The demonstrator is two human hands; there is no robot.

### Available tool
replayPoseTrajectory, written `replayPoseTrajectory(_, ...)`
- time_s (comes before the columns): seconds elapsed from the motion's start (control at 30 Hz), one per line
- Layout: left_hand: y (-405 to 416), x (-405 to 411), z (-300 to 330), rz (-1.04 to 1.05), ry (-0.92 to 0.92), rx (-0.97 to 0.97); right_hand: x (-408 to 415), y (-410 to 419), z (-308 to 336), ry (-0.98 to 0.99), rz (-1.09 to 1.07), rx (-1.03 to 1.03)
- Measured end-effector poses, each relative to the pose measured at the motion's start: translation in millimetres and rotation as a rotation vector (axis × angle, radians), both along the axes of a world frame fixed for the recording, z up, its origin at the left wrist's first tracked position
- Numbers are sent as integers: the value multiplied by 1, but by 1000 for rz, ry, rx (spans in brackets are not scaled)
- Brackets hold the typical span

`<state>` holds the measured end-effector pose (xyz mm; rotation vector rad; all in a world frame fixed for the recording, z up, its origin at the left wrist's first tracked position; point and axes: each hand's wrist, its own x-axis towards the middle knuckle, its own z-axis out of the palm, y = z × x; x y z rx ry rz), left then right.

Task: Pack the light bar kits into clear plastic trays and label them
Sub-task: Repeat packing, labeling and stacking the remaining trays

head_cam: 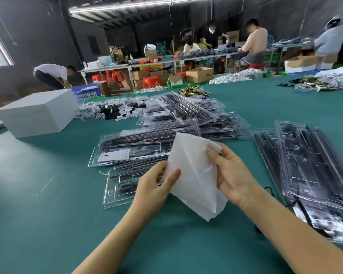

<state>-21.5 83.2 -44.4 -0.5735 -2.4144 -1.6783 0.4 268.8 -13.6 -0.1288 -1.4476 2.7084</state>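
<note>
Both hands hold a white sheet of paper (194,173) above the green table. My left hand (154,186) pinches its lower left edge with thumb on top. My right hand (232,175) grips its right side, thumb pressing a small white piece near the upper corner. Under the sheet lies a clear plastic tray (119,190) with a dark cable part in it. Behind it sits a packed tray (131,149) holding black light bars and a white card. A heap of packed trays (186,115) lies beyond, and another stack (313,165) at the right.
A white box (38,113) stands at the left. Bagged small parts (111,111) lie behind the trays, brass pieces (194,90) farther back. Several people work at benches across the room, among cardboard boxes and red stools. Bare green table surface (48,194) extends to my near left.
</note>
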Motion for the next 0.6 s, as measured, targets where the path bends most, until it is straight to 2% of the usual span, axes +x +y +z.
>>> replayPoseTrajectory(0.07, 1, 0, -2, 9, -56, 100, 1, -3, -2, 13, 51, 31)
replayPoseTrajectory(0.17, -4, -5, 0, 97, -21, 223, 3, -2, 1, -1, 54, 321)
replayPoseTrajectory(0.23, -9, -7, 2, 187, 107, 158, 3, -3, 3, 43, 25, 369)
replayPoseTrajectory(0.3, -10, -7, 6, 263, 253, 66, 5, -7, 4, 139, -13, 307)
replayPoseTrajectory(0.37, -11, -6, 7, 259, 299, 46, 6, -12, 2, 279, -121, 336)
replayPoseTrajectory(0.4, -10, -5, 9, 215, 270, 77, 8, -14, 1, 373, -209, 445)
replayPoseTrajectory(0.5, -8, 0, 13, -20, 65, 335, 11, -18, -7, 790, -541, 1115)
replayPoseTrajectory(0.53, -6, 1, 14, -98, -28, 437, 12, -20, -11, 899, -575, 1284)
replayPoseTrajectory(0.6, -4, 2, 17, -188, -192, 582, 15, -28, -18, 948, -510, 1450)
